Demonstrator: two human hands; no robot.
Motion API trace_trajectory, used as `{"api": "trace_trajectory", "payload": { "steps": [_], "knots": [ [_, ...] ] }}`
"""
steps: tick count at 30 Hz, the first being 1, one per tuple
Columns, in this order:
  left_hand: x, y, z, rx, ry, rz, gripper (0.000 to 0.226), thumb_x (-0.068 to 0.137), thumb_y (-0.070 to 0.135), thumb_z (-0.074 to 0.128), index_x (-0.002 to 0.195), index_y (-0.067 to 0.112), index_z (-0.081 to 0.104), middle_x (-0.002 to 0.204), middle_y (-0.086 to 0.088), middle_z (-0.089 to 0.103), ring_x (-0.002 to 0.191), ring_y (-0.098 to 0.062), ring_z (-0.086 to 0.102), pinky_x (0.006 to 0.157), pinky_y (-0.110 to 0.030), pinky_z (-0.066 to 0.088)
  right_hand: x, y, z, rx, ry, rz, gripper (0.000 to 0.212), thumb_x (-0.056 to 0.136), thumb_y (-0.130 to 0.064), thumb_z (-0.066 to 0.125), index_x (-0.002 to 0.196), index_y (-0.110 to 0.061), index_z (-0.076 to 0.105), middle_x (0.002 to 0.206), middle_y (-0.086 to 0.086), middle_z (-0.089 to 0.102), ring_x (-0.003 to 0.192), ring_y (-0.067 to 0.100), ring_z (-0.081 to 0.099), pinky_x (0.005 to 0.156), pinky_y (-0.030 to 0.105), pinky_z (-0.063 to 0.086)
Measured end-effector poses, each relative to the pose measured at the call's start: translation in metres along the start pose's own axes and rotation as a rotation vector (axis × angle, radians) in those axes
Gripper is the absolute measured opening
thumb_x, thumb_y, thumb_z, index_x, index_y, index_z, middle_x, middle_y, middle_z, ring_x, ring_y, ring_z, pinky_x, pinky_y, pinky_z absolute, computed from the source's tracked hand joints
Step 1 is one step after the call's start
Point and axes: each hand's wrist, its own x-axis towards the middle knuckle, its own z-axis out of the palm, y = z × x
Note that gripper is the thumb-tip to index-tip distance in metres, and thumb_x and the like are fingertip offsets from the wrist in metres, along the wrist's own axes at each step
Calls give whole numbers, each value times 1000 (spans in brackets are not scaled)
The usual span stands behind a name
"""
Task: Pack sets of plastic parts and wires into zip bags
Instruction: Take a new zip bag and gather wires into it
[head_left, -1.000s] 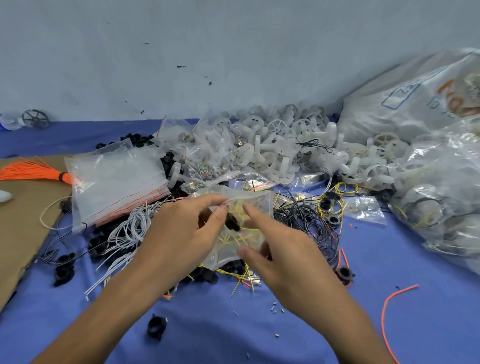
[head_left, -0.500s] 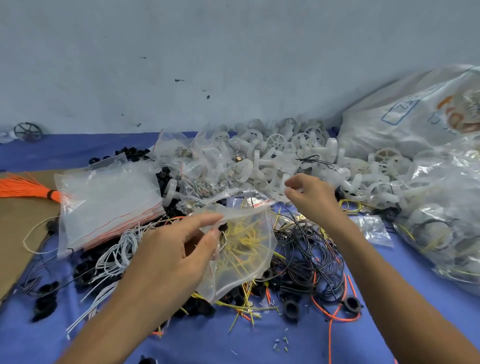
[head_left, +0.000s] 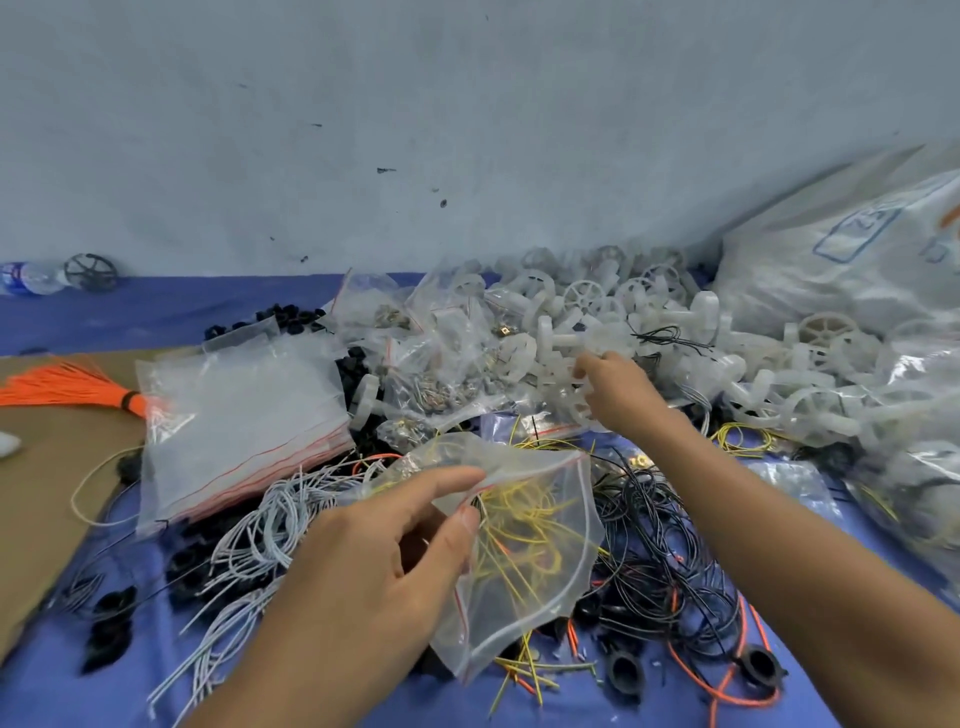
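Observation:
My left hand (head_left: 379, 561) pinches the open mouth of a clear zip bag (head_left: 524, 561) between thumb and forefinger; yellow wires lie inside the bag. My right hand (head_left: 618, 389) reaches far forward into the heap of white plastic wheel parts (head_left: 649, 332), its fingers curled around one white part (head_left: 576, 400). Loose black wires (head_left: 660, 525) and white wires (head_left: 260, 535) lie on the blue cloth beneath the bag.
A stack of empty zip bags (head_left: 239, 421) lies at the left, next to an orange wire bundle (head_left: 67, 387) on brown cardboard (head_left: 47, 493). Small bags of metal bits (head_left: 431, 364) sit mid-back. Large filled plastic sacks (head_left: 857, 270) crowd the right. Black plastic caps (head_left: 623, 670) are scattered in front.
My right hand let go of the bag and reached forward into the white parts heap, closing its fingers on one. My left hand keeps holding the bag, which now hangs open.

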Motion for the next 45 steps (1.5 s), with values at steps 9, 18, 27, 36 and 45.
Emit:
{"api": "trace_trajectory", "payload": {
  "steps": [9, 18, 27, 36, 45],
  "knots": [
    [-1, 7, 7, 1, 5, 3, 24, 91, 47, 58, 114, 56, 56, 79, 18, 71, 54, 0, 56, 59, -12, 40, -32, 14, -4, -118, -88, -152, 29, 92, -2, 56, 116, -17, 63, 156, 11, 30, 119, 38, 54, 97, 43, 46],
    [0, 12, 1, 292, 203, 99, 3, 90, 38, 60, 91, 35, 61, 54, 19, 56, 49, -2, 51, 50, -15, 37, -79, 9, -105, 239, -44, -150, 10, 97, -28, 58, 104, -28, 66, 95, -8, 70, 63, 5, 58, 62, 19, 47],
    [18, 19, -8, 408, 251, 207, 6, 93, 36, 60, 91, 32, 64, 67, 16, 59, 58, -4, 53, 61, -31, 48, -225, -33, -209, 883, -520, -533, 21, 94, -33, 64, 104, -15, 68, 80, 10, 66, 68, 23, 62, 62, 29, 51],
    [14, 16, -10, 365, 228, 255, 8, 95, 34, 58, 95, 31, 65, 81, 15, 52, 72, -6, 52, 64, -27, 42, -216, -89, -188, 213, -639, -580, 12, 97, -35, 56, 100, -46, 59, 93, -16, 64, 68, 5, 61, 64, 19, 48],
    [7, 13, -5, 403, 234, 364, 10, 97, 33, 55, 100, 29, 63, 77, 14, 62, 64, -11, 53, 56, -34, 48, -200, -118, -186, -118, -689, -557, 7, 94, -47, 50, 98, -44, 56, 87, -17, 60, 83, 13, 63, 71, 29, 48]
  ]
}}
